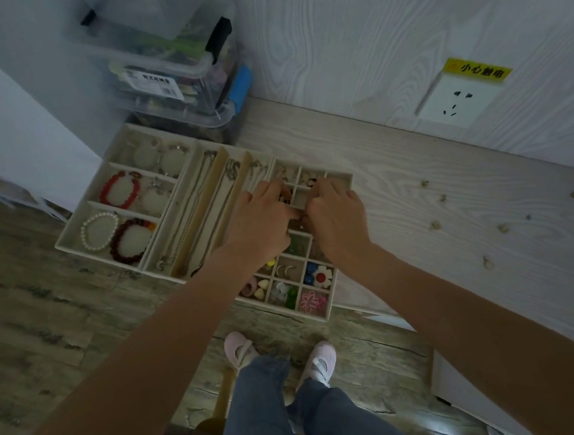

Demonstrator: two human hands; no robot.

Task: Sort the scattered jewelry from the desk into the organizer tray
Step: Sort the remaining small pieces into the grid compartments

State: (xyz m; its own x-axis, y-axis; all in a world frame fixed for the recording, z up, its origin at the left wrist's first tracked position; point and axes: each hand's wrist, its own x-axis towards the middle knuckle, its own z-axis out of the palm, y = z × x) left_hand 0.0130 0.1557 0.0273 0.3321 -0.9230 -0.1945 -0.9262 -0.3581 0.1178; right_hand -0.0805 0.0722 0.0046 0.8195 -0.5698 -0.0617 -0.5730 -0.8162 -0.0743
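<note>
Both hands' grips, left hand (259, 217) and right hand (337, 215), curled over the organizer tray (72, 236); contents unclear. Left of them, compartments were mostly filled; rightward, small pieces (436, 225) remained across the bench (401, 170).

The organizer tray (69, 238) is cream, with pale round cushions in its left cells. One bracelet (120, 190) is bright red, another (99, 231) is pearl white, and a third (129, 240) is dark red. In the small cells sit a white flower with a red centre (322, 276), a pink flower (311, 300), blue pieces (310, 273) and green beads (292, 295). The desk (463, 213) shows a pale grey wood grain, as does the wall panel (378, 17). The socket (456, 103) is white under a yellow label (478, 71) with dark characters. The floor (24, 312) is mottled grey-brown. The slippers (320, 361) are pink, the trousers (271, 424) blue-grey.
</note>
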